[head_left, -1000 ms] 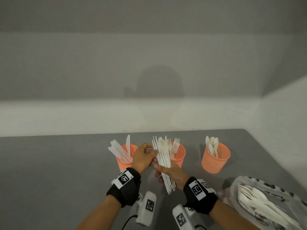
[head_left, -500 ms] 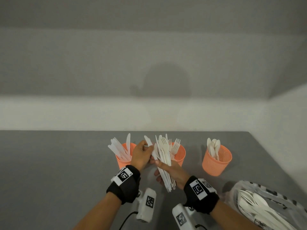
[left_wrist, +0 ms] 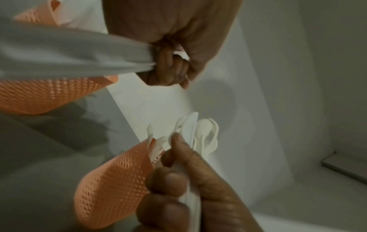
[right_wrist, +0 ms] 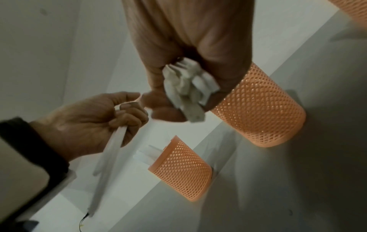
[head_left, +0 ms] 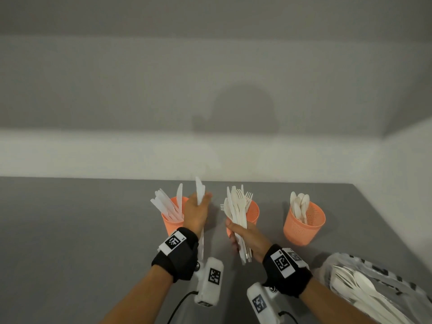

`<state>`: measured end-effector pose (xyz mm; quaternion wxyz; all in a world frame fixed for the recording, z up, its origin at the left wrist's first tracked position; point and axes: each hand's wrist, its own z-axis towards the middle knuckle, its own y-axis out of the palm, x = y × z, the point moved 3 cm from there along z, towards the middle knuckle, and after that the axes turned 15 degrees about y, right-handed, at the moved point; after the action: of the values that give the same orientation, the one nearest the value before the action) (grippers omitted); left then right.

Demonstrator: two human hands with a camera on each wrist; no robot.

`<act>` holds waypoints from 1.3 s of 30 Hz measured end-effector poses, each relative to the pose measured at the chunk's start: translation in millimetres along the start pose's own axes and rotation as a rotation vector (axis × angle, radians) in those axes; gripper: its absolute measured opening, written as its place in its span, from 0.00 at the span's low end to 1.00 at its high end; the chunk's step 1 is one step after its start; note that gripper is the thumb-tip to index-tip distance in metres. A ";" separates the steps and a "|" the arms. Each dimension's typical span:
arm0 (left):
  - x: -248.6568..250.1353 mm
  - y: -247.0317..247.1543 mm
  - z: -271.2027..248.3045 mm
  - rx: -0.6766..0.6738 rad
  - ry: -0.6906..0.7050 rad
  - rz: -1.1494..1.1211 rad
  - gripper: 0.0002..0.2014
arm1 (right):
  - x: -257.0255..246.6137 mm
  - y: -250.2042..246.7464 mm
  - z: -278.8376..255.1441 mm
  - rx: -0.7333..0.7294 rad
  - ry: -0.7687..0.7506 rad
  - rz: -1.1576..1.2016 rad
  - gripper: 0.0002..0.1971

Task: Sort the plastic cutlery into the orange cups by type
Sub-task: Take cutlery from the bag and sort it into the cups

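- Three orange mesh cups in a row on the grey table (head_left: pixel 70 230), back near the wall.
- L hand (head_left: pixel 195 212): fingers curled round one white knife (head_left: pixel 199 190), blade sticking up past my fingertips, handle running down under the wrist. It's up in the air just right of the left cup (head_left: pixel 171 224), not in it yet.
- Left cup already has a bunch of knives, leaning out to the left.
- R hand (head_left: pixel 247 237): wrapped tight round a mixed bundle (head_left: pixel 236 206) of white cutlery, forks + spoons + at least one knife, heads fanned upward, handle ends poking out below my palm.
- Bundle sits right in front of the middle cup (head_left: pixel 253 212), so I can't see much of that cup; fork tines show above its rim.
- Right cup (head_left: pixel 306 224) stands apart to the right w/ spoons in it, bowls up.
- Hands are near each other but not touching.
- Clear plastic bag (head_left: pixel 374 272) at the table's near right corner, more white cutlery lying inside.
- Wrist cams blurry; R wrist view shows the bundle's handle ends bunched in my fist.
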<state>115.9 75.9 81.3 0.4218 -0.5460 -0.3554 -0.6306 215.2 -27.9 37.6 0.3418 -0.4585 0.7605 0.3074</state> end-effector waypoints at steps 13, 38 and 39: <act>6.3 22.2 -3.8 -0.144 0.108 0.059 0.08 | -4.7 -7.3 -7.7 -0.085 0.010 -0.079 0.13; 10.4 -24.5 31.8 0.251 0.048 -0.138 0.16 | -9.2 -3.3 5.6 0.096 -0.124 -0.112 0.11; 17.7 -31.9 38.5 0.286 0.096 -0.141 0.16 | -9.5 -4.2 5.3 0.099 -0.118 -0.109 0.09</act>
<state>100.6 120.9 105.0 0.4665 -0.4235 -0.4583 -0.6269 223.5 -20.8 41.6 0.4247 -0.4629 0.7272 0.2767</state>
